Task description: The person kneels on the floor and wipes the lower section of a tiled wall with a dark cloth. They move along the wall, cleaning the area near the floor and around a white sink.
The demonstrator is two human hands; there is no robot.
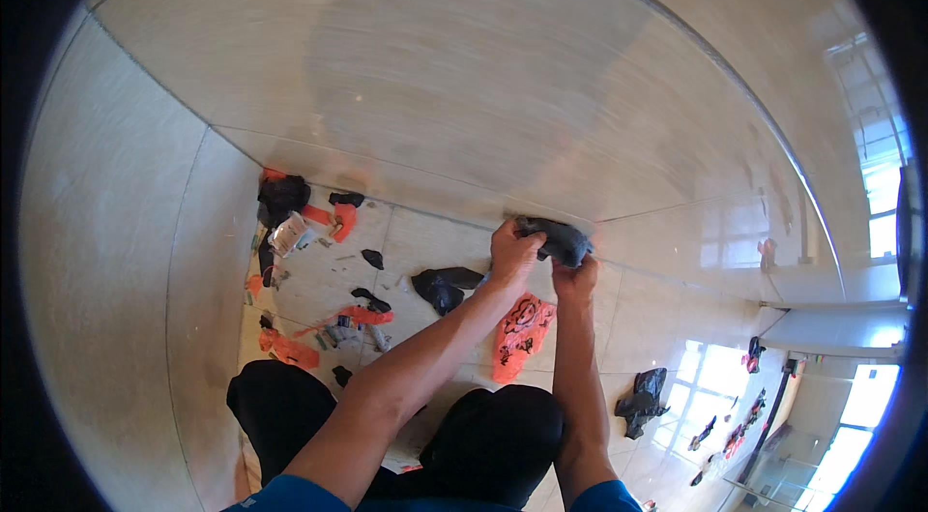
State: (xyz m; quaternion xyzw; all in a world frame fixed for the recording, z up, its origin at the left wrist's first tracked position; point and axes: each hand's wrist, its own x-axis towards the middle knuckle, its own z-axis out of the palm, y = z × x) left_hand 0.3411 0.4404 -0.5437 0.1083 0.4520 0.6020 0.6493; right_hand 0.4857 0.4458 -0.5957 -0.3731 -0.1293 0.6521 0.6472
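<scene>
Both my hands reach forward to the foot of a glossy tiled wall [464,77]. My left hand [512,256] and my right hand [577,278] together clutch a crumpled black plastic bag [559,239] held against the wall's base. Just below my hands an orange plastic bag with black print [520,336] lies on the floor. A second black bag [443,286] lies to the left of my left forearm. My knees in black trousers [493,444] show at the bottom.
Scraps of orange and black plastic [333,212] and small litter [343,330] are strewn across the shiny cream floor tiles [425,236] toward the left corner. Another black bag [642,401] lies at the lower right, with more scraps [744,415] near bright windows.
</scene>
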